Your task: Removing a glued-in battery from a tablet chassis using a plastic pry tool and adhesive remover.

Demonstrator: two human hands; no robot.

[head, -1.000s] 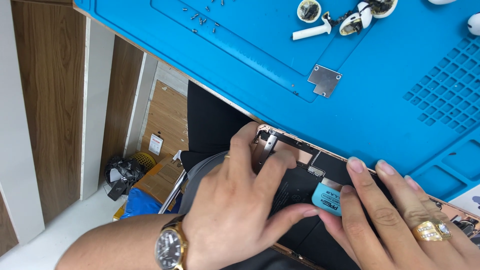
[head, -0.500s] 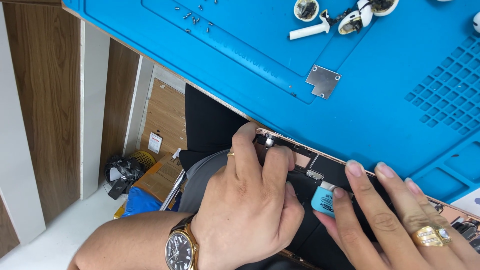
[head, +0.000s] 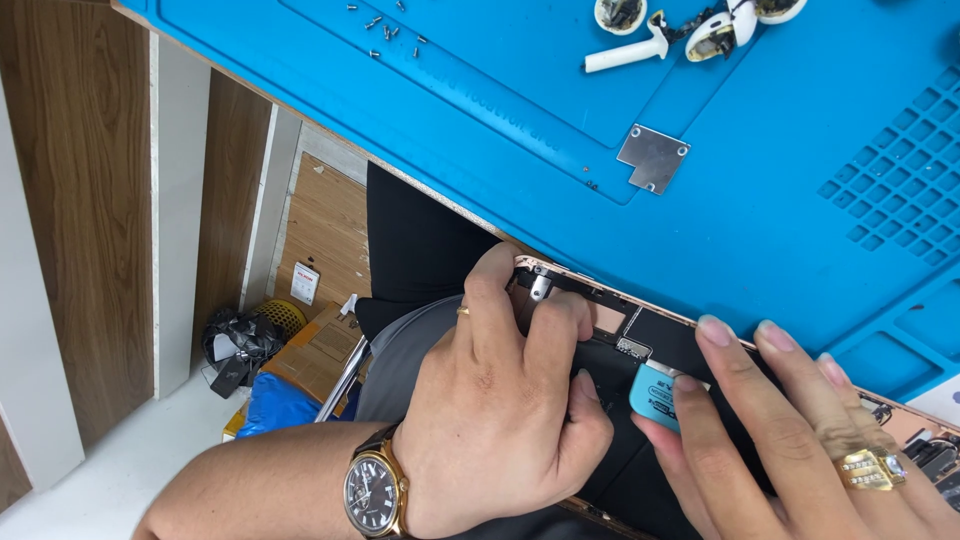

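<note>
An opened flat device (head: 662,332) with a gold-coloured frame and dark insides lies across the table edge and my lap. My left hand (head: 500,420), with a wristwatch (head: 372,490), rests curled on its upper left corner. The index finger reaches the frame and the thumb is tucked against the dark inner part. My right hand (head: 780,430), wearing a gold ring (head: 868,468), lies flat on the device's right side. Its fingers press a small light blue pry tool (head: 652,396) against the device.
A blue work mat (head: 780,230) covers the table. On it lie a small silver metal plate (head: 653,157), several loose screws (head: 390,28) and opened white earbud parts (head: 715,28). On the floor to the left are a black bag (head: 238,345) and cardboard boxes (head: 322,345).
My left hand has curled tighter on the device's corner, the thumb pulling in under the fingers. My right hand with the blue tool has stayed almost still.
</note>
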